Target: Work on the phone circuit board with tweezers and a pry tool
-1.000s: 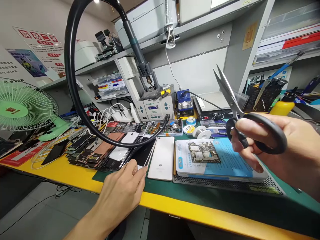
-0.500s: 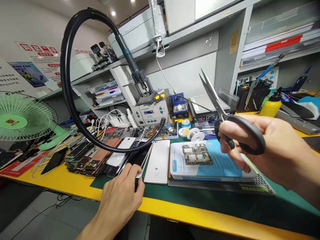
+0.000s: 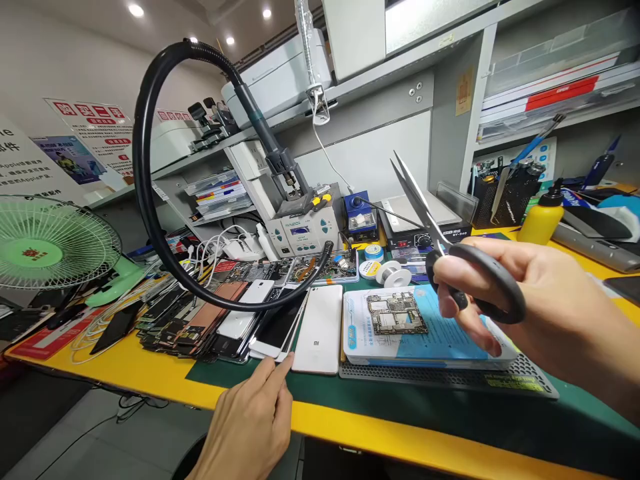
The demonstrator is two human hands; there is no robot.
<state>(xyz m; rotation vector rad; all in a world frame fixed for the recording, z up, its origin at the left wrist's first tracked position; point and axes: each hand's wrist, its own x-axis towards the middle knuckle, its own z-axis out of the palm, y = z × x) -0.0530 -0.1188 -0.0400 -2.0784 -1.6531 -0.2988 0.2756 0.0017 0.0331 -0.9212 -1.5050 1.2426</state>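
Observation:
My right hand (image 3: 545, 300) grips a pair of scissors (image 3: 419, 200) with black handles, its blades pointing up and slightly parted. Below them, a bare phone circuit board (image 3: 397, 314) lies on a blue and white box (image 3: 440, 337). My left hand (image 3: 255, 417) is low at the front, holding nothing I can see. Its stretched index finger touches the lower corner of the stacked phones, between a white-framed phone screen (image 3: 280, 323) and a white Mi phone (image 3: 317, 333) lying back up.
A thick black hose (image 3: 143, 153) loops over the bench from the soldering station (image 3: 303, 233). Stacked phone parts (image 3: 185, 313) lie left, by a green fan (image 3: 50, 247). A solder spool (image 3: 393, 275) sits behind the box; a yellow bottle (image 3: 540, 217) stands right.
My left hand has loosened its pinch on the white-framed screen's edge and drawn back toward me, and the screen now lies flatter. The scissors stay held up in my right hand.

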